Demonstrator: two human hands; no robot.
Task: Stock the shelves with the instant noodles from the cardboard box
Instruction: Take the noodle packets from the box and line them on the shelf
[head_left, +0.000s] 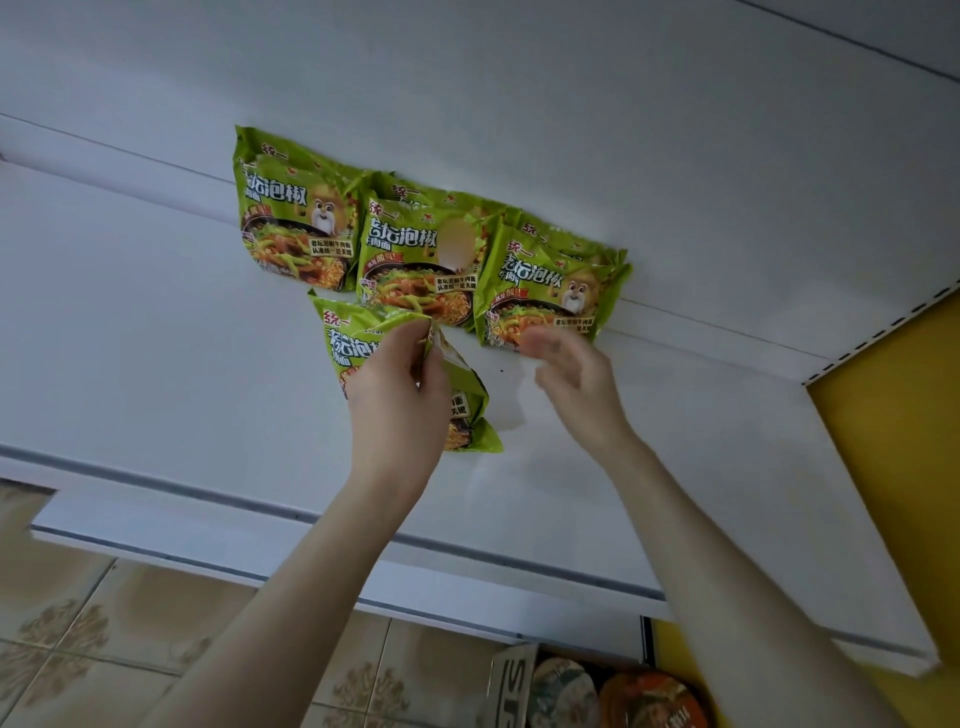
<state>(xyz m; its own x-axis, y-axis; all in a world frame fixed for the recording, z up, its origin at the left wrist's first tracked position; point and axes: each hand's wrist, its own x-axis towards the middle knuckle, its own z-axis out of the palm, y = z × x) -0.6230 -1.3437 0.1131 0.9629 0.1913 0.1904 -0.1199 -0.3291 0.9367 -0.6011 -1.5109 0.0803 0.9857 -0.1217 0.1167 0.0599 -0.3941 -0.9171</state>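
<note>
Landmark: the white metal shelf (156, 312), its flat board filling most of the view.
Stocked packets: three rows of green plastic instant-noodle packets stand upright at the back of the shelf, against its white rear panel; the left row (293, 228), the middle row (415, 265) and the right row (545, 291) sit side by side, touching.
Held packet: a fourth green noodle packet (358, 343) sits over the shelf board, just in front of the middle row, tilted.
Left hand (397, 400): fingers closed on the held packet, pinching its top edge.
Right hand (576, 374): blurred, fingers loosely spread and holding nothing, just in front of the right row.
Below the shelf's front edge: a cardboard box (511, 686) with round bowl-noodle lids (649, 699) beside it, over beige patterned floor tiles (78, 649).
Right of the shelf: a yellow side panel (904, 415).
</note>
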